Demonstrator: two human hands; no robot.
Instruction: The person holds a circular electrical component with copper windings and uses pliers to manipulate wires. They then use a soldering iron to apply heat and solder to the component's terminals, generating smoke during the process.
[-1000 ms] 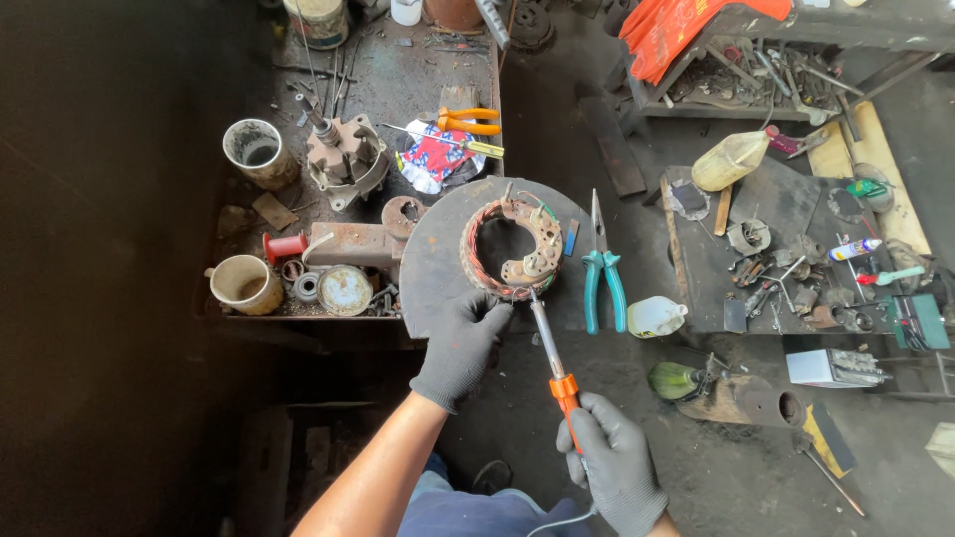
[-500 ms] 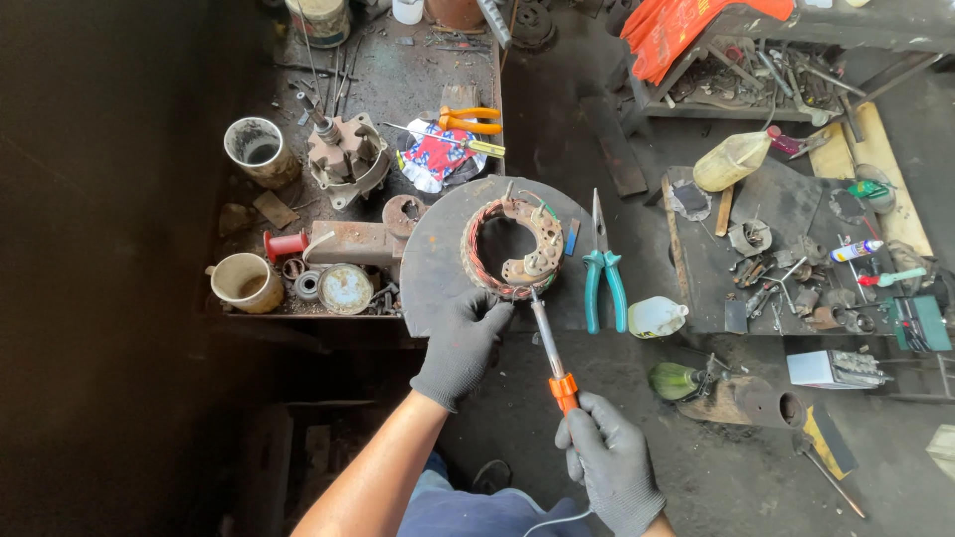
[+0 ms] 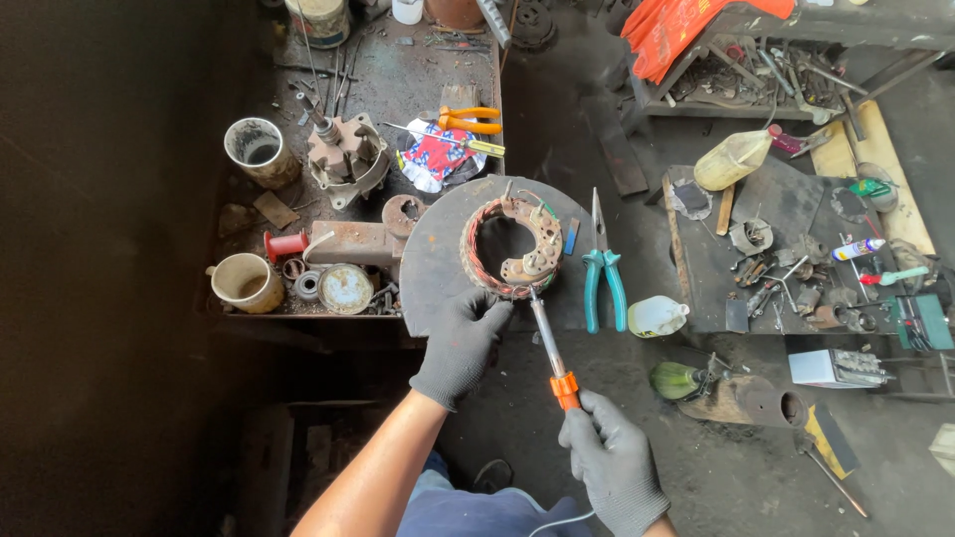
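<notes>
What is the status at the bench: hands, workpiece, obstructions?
Left hand steadies the copper-wound ring on the round plate. Right hand grips the soldering iron, tip at the ring. Pliers lie beside, apart.
</notes>
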